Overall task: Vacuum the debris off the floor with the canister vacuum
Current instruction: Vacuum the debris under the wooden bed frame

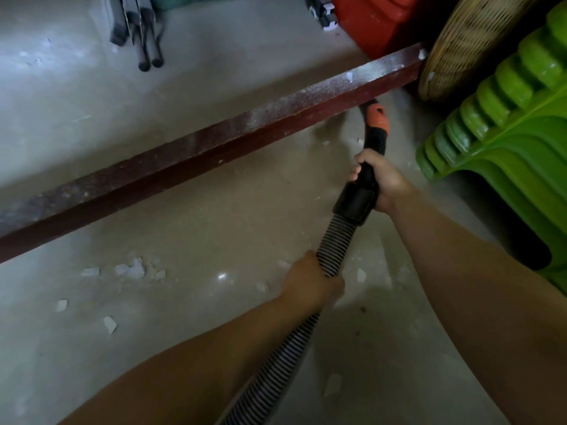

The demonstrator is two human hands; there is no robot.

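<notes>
The black vacuum nozzle with an orange collar (376, 127) reaches toward the far right part of the grey concrete floor (214, 216), its tip tucked under the far end of a long dark-red dusty wooden beam (214, 151) that lies slantwise across the floor. The nozzle's long axis runs from the hands away and slightly up-frame, its mouth pointing forward toward the beam and the clutter behind it; the mouth itself is hidden. The right hand (382, 182) grips the black rigid cuff just behind the nozzle, fingers (357, 167) curled fully round it. Behind that, the ribbed black-and-white flexible hose (333, 250) trails back toward the near edge of the view, and the left hand (313, 280) holds it with fingers wrapped round it. The canister is not in view. The work looks well short of done: white broken plaster-like chips (132, 269) lie scattered on the near side of the beam, with more flakes beside the hose and near the near edge, and white dust coats the beam's top. The patch around the nozzle seems cleaner, though a few specks remain. To the right stands a stack of green moulded plastic stools (506, 118), beyond it a woven tan wicker basket (469, 35) and a red plastic object (374, 19), and grey metal tubes (144, 41) lean at the far left.
</notes>
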